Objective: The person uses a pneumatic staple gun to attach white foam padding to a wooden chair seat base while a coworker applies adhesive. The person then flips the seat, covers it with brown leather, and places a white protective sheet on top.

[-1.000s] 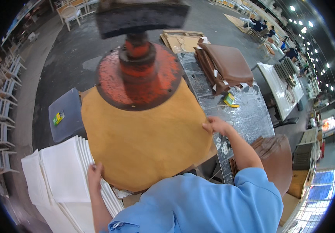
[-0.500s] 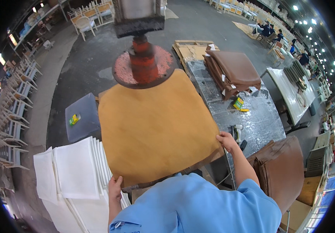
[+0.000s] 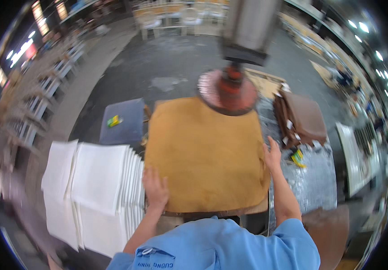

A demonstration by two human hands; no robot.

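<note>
A broad tan sheet [image 3: 207, 157], like leather or suede with rounded corners, lies in front of me over a flat support that is mostly hidden. My left hand [image 3: 155, 191] rests at its near left edge, fingers stretched and slightly blurred. Against the right edge is my right hand [image 3: 272, 155], fingers extended upward along the side; neither hand is closed on the sheet. Above the far right part of the sheet hangs a round red press head [image 3: 227, 92] on a grey column, its rim worn.
Stacked white foam sheets [image 3: 97, 180] stand at left, near a grey padded seat [image 3: 122, 121] carrying a small yellow-green box [image 3: 114, 121]. On the right, a plastic-covered table [image 3: 313, 184] holds folded brown leather [image 3: 304, 117] and another yellow-green pack [image 3: 298, 158]. Chairs line the background.
My hands have let go of the sheet's near corners and moved along its sides, the right one farther up. The sheet sits squarer before me; the whole view has shifted.
</note>
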